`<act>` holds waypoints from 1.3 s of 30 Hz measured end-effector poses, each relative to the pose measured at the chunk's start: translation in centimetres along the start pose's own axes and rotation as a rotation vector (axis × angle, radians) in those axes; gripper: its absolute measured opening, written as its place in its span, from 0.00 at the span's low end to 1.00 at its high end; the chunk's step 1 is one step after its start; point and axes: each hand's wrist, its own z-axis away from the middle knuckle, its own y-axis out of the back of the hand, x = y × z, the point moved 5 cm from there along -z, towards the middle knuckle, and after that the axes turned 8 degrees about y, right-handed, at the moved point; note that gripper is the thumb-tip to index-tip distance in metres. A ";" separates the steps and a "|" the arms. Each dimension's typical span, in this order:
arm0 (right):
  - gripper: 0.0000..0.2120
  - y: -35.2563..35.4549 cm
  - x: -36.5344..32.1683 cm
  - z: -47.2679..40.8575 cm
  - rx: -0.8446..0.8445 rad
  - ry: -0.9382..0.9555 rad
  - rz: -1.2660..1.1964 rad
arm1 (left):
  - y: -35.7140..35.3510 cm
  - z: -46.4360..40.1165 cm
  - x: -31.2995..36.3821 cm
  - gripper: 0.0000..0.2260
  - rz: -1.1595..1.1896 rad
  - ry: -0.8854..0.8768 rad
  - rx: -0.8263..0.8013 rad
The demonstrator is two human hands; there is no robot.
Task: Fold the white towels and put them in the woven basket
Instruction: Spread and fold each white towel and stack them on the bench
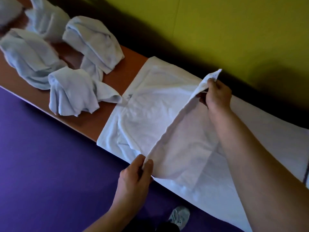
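Mid-fold on white towel (150,111), flat on table (117,77).
Left hand (133,178) fingers pinching near corner, right hand (217,96) fingers pinching far corner; lifted edge runs between, unfolded half lies leftward. Basket unseen.

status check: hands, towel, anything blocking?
Left hand pinches near corner, right hand pinches far corner of the towel, edge lifted mid-fold. Crumpled towels wait at left, one touching it. No basket in view.
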 end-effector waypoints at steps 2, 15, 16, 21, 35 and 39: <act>0.09 -3.1 -0.4 0.3 -0.020 -0.001 0.004 | 2.2 -1.6 -0.7 0.16 0.011 0.026 -0.001; 0.11 -15.7 -0.6 1.2 -0.216 -0.039 0.045 | 8.6 -12.2 -6.7 0.17 -0.146 0.284 -0.008; 0.13 -15.7 0.1 1.6 -0.241 -0.066 0.036 | 8.7 -13.1 -7.5 0.16 -0.196 0.309 -0.036; 0.10 -8.4 6.4 5.6 -0.091 -0.071 0.196 | 8.8 -16.6 -8.4 0.11 -0.383 0.319 -0.078; 0.10 3.3 17.3 23.3 0.059 -0.399 0.443 | 6.1 -18.1 -3.8 0.10 -0.241 0.295 -0.024; 0.09 3.9 16.5 24.0 0.138 -0.385 0.313 | 6.2 -17.1 -4.1 0.16 -0.159 0.293 -0.044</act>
